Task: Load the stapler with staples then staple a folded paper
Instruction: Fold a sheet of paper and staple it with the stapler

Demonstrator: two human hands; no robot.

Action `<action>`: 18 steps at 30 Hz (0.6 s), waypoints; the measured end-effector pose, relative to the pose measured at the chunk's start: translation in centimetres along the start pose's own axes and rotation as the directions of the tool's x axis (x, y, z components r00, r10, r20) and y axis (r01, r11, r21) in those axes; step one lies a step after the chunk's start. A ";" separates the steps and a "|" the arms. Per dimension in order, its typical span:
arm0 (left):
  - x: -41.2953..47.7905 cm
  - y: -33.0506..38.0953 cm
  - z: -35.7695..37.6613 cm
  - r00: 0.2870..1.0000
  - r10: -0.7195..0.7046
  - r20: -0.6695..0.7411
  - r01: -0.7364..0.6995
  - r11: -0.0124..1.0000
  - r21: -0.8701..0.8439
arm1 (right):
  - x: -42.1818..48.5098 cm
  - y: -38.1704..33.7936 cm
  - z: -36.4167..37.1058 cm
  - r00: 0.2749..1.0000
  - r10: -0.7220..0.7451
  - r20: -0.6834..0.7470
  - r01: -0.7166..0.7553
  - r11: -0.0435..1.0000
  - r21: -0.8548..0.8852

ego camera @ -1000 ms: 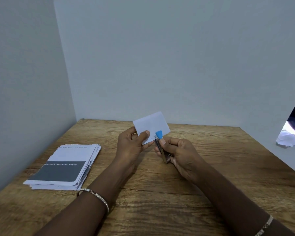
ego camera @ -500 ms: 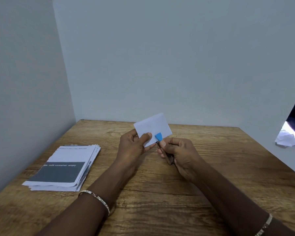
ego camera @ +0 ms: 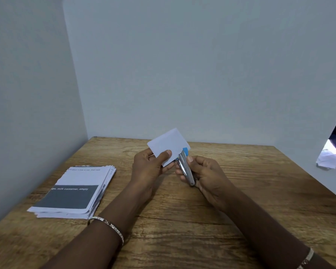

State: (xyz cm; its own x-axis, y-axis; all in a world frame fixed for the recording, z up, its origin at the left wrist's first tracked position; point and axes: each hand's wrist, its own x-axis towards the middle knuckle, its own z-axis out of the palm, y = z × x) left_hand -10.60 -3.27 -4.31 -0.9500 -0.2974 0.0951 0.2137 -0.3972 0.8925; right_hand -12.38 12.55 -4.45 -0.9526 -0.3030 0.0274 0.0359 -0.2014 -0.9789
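Note:
A small white folded paper point(ego camera: 168, 145) is held up above the wooden table point(ego camera: 182, 220), pinched at its lower left between the thumb and fingers of my left hand point(ego camera: 149, 167). A small silver stapler point(ego camera: 184, 167) with a blue tip sits in my right hand point(ego camera: 206, 175), fingers wrapped around its body. Its blue tip overlaps the paper's lower right corner, and its jaws look slightly apart. No loose staples are visible.
A stack of printed sheets point(ego camera: 74, 191) with a grey band lies on the table to the left. Grey walls enclose the table at the back and left. Crumpled white paper point(ego camera: 330, 158) shows through a gap at the far right.
The stapler has turned in my right hand so its silver side shows, and its tip has slid toward the paper's right corner. The paper has barely shifted.

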 end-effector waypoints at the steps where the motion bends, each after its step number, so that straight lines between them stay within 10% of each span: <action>1: 0.0 0.0 0.0 1.000 0.003 -0.007 -0.003 1.000 0.005 | 0.1 0.0 0.0 1.000 -0.001 -0.018 0.000 1.000 -0.016; 18: 0.1 -0.1 0.1 1.000 -0.004 -0.008 0.005 0.996 0.084 | 0.1 0.1 -0.1 1.000 -0.023 0.013 0.023 0.998 -0.061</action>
State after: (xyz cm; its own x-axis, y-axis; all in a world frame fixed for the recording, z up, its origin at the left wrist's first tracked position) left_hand -10.77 -3.21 -4.39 -0.9491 -0.3025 0.0880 0.1894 -0.3244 0.9268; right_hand -12.45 12.57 -4.58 -0.9490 -0.3108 0.0523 -0.0050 -0.1509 -0.9885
